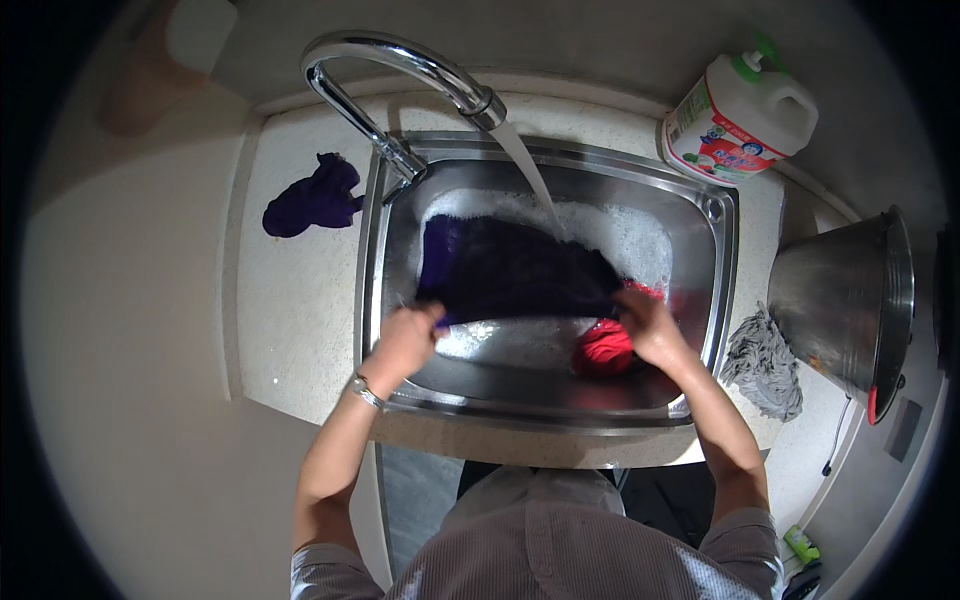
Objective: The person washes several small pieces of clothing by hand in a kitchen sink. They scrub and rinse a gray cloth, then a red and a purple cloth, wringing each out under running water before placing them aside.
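Observation:
A dark purple cloth (517, 266) is spread between my two hands over the soapy water in a stainless steel sink (547, 416). My left hand (411, 337) grips its near left corner, and a silver-toned bracelet or watch circles that wrist. At the cloth's near right corner, my right hand (649, 326) has hold of it. Water runs from the chrome faucet (486, 109) onto the far edge of the cloth. Beneath and beside my right hand, a red cloth (604, 349) lies partly in the suds. Blur hides the exact finger positions.
Another purple cloth (315, 199) lies crumpled on the left counter. A large white detergent jug (739, 124) with a green pump stands behind the sink's right corner. To the right are a gray rag or mop head (765, 367) and a metal bucket (836, 300).

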`<state>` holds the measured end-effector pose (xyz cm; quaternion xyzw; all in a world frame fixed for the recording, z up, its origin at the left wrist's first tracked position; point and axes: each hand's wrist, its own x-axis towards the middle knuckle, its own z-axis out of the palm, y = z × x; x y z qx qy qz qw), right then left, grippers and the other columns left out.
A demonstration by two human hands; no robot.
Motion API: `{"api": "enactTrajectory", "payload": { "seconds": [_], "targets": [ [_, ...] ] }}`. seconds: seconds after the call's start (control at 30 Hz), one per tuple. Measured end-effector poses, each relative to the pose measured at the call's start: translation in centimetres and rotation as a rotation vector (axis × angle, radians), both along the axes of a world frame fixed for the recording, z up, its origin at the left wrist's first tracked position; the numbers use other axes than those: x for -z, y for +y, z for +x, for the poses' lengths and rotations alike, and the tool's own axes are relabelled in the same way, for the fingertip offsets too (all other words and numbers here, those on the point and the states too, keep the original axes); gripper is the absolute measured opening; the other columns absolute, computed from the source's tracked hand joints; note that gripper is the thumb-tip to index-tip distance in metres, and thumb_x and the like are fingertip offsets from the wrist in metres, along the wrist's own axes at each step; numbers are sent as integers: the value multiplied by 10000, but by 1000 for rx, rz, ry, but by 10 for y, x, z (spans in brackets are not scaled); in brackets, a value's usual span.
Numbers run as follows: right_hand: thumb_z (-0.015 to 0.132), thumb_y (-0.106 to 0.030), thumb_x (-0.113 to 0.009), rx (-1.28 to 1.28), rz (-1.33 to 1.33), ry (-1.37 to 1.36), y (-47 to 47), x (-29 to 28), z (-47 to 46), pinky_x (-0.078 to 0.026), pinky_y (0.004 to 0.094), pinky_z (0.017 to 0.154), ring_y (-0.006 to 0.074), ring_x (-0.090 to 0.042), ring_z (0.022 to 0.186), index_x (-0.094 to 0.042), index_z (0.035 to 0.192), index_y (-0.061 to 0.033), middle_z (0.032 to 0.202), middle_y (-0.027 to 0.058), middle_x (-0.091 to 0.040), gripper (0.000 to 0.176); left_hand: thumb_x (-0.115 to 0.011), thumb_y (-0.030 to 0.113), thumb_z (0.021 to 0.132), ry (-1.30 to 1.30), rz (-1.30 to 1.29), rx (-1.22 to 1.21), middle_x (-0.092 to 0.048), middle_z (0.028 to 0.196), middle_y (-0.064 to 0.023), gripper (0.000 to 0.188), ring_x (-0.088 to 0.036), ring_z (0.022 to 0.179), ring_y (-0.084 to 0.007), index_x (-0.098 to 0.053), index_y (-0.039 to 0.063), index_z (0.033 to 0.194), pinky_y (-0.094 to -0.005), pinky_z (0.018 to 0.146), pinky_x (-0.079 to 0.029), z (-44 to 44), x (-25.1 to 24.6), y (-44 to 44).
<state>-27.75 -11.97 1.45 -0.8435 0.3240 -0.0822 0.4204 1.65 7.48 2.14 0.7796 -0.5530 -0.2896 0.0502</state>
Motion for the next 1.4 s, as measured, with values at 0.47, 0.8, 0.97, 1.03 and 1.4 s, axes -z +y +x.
{"api": "enactTrajectory", "payload": {
  "seconds": [0.47, 0.8, 0.97, 1.03, 1.4],
  "targets": [
    [692, -269, -647, -512, -227, 673, -4, 153, 44, -335, 409, 987, 304, -484, 1133, -519, 1229, -98, 1230, 160, -505, 578, -603, 110, 738, -153, 114, 331, -590, 1078, -180, 367, -564, 1016, -297, -555, 64, 1099, -466, 993, -340, 0, 149, -30],
    [701, -170, -638, -450, -237, 479, 14, 169, 64, -379, 433, 910, 383, -419, 1141, -404, 1285, -24, 1219, 241, -455, 645, -646, 243, 759, -184, -14, 493, -342, 1334, -209, 742, -410, 1162, -388, -284, 59, 1380, -404, 1016, -313, -3, 168, -44],
    [622, -52, -586, 318, 203, 106, 38, 167, 78, -368, 461, 921, 416, -396, 1146, -481, 1199, -55, 1202, 223, -455, 587, -468, 86, 813, 683, -147, -547, -455, 1260, -175, 492, -521, 1078, -305, -418, 53, 1302, -367, 920, -434, -13, 170, -64],
    [608, -46, -598, 142, 162, 144, 60, 138, 94, -358, 477, 935, 416, -395, 1150, -512, 1142, -55, 1204, 223, -456, 541, -424, 94, 855, 1538, -143, -1184, -496, 1233, -154, 425, -541, 1065, -276, -445, 43, 1276, -354, 913, -448, -24, 155, -76],
    [748, -253, -665, 459, 227, -80, 34, 115, 119, -449, 431, 748, 401, -549, 793, -578, 835, -20, 807, 197, -595, 263, -486, 318, 922, 1414, 8, -822, -581, 1114, -98, 446, -535, 975, -121, -484, 8, 1242, -271, 829, -445, -76, 124, -52]
  ]
}}
